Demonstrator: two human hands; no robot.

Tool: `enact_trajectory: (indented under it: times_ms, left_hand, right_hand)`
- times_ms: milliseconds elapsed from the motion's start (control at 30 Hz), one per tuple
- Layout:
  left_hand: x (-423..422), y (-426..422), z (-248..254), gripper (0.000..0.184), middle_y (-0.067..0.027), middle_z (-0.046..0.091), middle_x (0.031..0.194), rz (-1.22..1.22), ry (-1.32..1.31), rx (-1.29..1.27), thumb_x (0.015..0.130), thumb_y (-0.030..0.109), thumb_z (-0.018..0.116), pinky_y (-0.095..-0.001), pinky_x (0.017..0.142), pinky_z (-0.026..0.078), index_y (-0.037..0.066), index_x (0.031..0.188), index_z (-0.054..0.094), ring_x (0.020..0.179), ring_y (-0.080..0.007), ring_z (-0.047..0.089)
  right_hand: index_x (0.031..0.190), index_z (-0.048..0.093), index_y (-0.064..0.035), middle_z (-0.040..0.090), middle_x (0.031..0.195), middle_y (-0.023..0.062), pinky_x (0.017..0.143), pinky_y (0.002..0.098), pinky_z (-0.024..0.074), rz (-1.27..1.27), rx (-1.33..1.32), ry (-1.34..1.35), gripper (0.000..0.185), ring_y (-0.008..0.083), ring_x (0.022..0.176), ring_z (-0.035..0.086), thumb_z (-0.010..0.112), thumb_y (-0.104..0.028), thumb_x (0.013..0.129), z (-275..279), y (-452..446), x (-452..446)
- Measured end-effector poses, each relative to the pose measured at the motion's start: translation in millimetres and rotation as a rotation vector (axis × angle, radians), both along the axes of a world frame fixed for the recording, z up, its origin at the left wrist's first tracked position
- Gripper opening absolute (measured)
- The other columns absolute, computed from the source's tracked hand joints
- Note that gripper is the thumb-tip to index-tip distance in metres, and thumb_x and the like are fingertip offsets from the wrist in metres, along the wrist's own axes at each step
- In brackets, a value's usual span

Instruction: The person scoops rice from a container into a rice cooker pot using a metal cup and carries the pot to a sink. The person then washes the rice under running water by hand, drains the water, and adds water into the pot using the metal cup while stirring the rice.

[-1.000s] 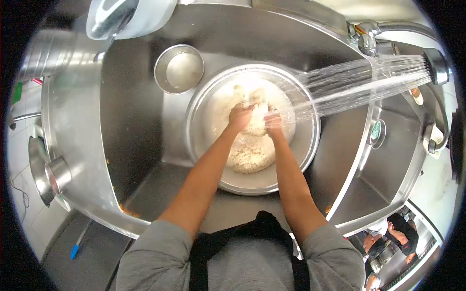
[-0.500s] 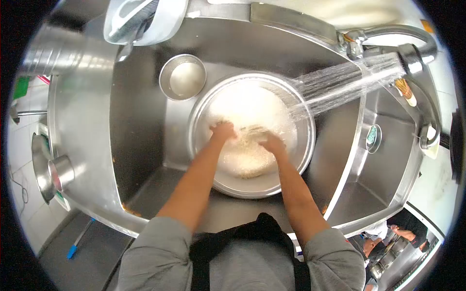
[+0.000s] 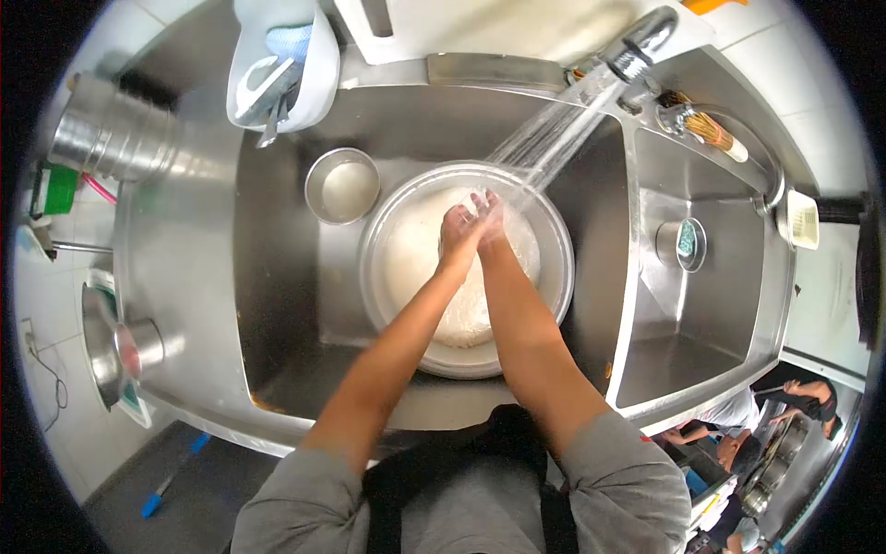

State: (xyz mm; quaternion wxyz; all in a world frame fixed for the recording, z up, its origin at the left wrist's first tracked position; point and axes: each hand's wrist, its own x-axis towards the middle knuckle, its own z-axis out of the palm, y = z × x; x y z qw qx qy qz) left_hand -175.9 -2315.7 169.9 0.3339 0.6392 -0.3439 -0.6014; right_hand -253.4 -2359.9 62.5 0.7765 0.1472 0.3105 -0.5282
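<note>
A wide metal bowl (image 3: 559,277) stands in the large sink, holding cloudy water and pale grains (image 3: 464,319) that look like rice. Above the bowl, my left hand (image 3: 459,233) and my right hand (image 3: 491,218) are side by side and touch, their fingers pointing away from me. Water from the spray head (image 3: 628,61) runs down over the right hand into the bowl. The right fingers are apart. The left fingers are bent and partly overlapped by the right hand, so what lies between them is hidden.
A small metal pot (image 3: 342,186) sits behind the bowl at left. A white tub with a brush (image 3: 286,83) is on the back rim. The right basin (image 3: 692,314) holds a small cup (image 3: 688,242). Several people are at lower right.
My hands have risen from the grains and come together at the bowl's far part. The view has shifted, and the spray head now appears further left and higher in the picture.
</note>
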Motion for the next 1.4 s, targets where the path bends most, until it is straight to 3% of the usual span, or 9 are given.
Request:
enact_trajectory:
  times_ms: [167,267,467,733,800,933,1133,1267,1400]
  left_hand:
    - [-19,8,-28,0.065,-0.0158,0.042,0.115,0.224,0.786,0.282,0.069,0.021,0.063,-0.0359,0.085,0.036,0.003,0.122,0.030,0.107,-0.0233,0.040]
    - [-23,-11,-54,0.021,-0.0121,0.054,0.089,0.403,0.782,0.166,0.075,0.011,0.056,-0.0304,0.069,0.045,0.002,0.093,0.050,0.079,-0.0191,0.055]
    - [4,-49,-43,0.027,-0.0130,0.056,0.085,0.173,0.812,0.154,0.077,0.014,0.056,-0.0281,0.071,0.048,-0.005,0.095,0.048,0.072,-0.0202,0.057]
    - [22,-29,19,0.030,-0.0140,0.051,0.098,-0.157,0.752,-0.053,0.077,0.001,0.051,-0.0304,0.083,0.042,-0.007,0.104,0.043,0.093,-0.0215,0.051]
    - [24,-25,5,0.031,-0.0149,0.050,0.099,0.275,0.762,-0.084,0.078,-0.002,0.047,-0.0311,0.083,0.043,-0.009,0.107,0.040,0.092,-0.0213,0.052]
    - [0,-33,-22,0.038,-0.0154,0.048,0.099,0.084,0.813,0.107,0.072,-0.009,0.042,-0.0324,0.085,0.042,-0.007,0.110,0.039,0.091,-0.0240,0.051]
    - [14,-50,48,0.042,-0.0184,0.048,0.107,-0.229,1.004,-0.036,0.067,-0.007,0.041,-0.0341,0.090,0.037,-0.005,0.109,0.042,0.104,-0.0271,0.045]
    - [84,-8,-24,0.039,-0.0140,0.048,0.112,-0.307,-0.349,-0.288,0.068,0.001,0.047,-0.0313,0.088,0.035,-0.003,0.106,0.047,0.103,-0.0259,0.046]
    - [162,76,-94,0.063,-0.0268,0.032,0.122,-0.154,-0.954,0.222,0.069,0.026,0.057,-0.0410,0.098,0.019,-0.008,0.117,0.034,0.116,-0.0334,0.029]
  right_hand:
    - [0.129,0.015,-0.0104,0.034,0.123,0.0142,0.088,0.0445,0.0316,-0.350,0.263,-0.301,0.055,0.0257,0.114,0.032,0.033,-0.036,0.084,77,19,14]
    - [0.116,0.036,-0.0018,0.041,0.115,0.0170,0.086,0.0392,0.0366,-0.069,-0.309,0.120,0.045,0.0282,0.102,0.043,0.039,-0.032,0.083,66,50,-2]
    - [0.096,0.049,-0.0032,0.055,0.092,0.0063,0.077,0.0284,0.0420,0.154,0.058,0.791,0.023,0.0175,0.087,0.053,0.037,-0.020,0.086,91,70,-19]
    - [0.091,0.051,-0.0011,0.056,0.086,0.0086,0.073,0.0293,0.0448,0.067,-0.397,0.158,0.028,0.0190,0.079,0.054,0.033,-0.022,0.086,75,13,-13]
    - [0.093,0.051,0.0009,0.056,0.088,0.0092,0.073,0.0288,0.0447,0.085,-0.380,0.189,0.027,0.0173,0.080,0.054,0.037,-0.021,0.084,87,21,-24]
    - [0.083,0.058,0.0000,0.058,0.073,0.0074,0.059,0.0244,0.0429,0.773,-0.661,1.673,0.019,0.0113,0.063,0.052,0.055,-0.016,0.074,119,20,-86]
    - [0.090,0.055,0.0071,0.057,0.077,0.0239,0.070,0.0351,0.0431,-0.351,-0.242,2.147,0.043,0.0307,0.075,0.057,0.059,-0.032,0.071,223,-80,-107]
    - [0.078,0.056,0.0117,0.056,0.075,0.0265,0.069,0.0354,0.0430,-0.150,-0.200,2.064,0.047,0.0328,0.072,0.057,0.059,-0.034,0.070,196,-129,-122]
    - [0.079,0.052,0.0096,0.055,0.075,0.0203,0.052,0.0329,0.0462,-0.355,-0.181,1.018,0.043,0.0245,0.056,0.055,0.049,-0.033,0.079,214,-124,-104]
